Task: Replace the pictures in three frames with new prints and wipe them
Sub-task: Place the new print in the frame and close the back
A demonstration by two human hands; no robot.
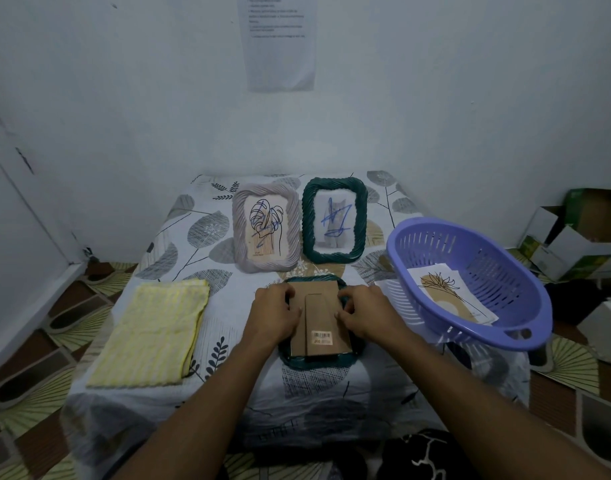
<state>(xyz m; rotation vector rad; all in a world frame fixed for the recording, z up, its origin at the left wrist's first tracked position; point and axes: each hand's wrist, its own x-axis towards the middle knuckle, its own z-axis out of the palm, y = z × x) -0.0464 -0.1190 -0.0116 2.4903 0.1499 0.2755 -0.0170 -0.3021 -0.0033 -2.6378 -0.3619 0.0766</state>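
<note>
A dark green frame (317, 362) lies face down in front of me, its brown cardboard back (319, 323) with a stand flap and barcode sticker facing up. My left hand (274, 311) presses on the frame's left edge and my right hand (364, 311) on its right edge, fingertips on the backing. Behind it stand a grey twisted frame (243, 233) with a scribbled leaf picture and a green twisted frame (361, 220) with a scribbled cat picture. A folded yellow cloth (151, 334) lies at the left. New prints (449, 296) lie in a purple basket (525, 306).
The low table wears a leaf-patterned cover (193, 230) and stands against a pale wall with a taped paper sheet (279, 43). Cardboard boxes (574, 237) pile at the right on the patterned floor. A loose white sheet (387, 284) peeks out beside the basket.
</note>
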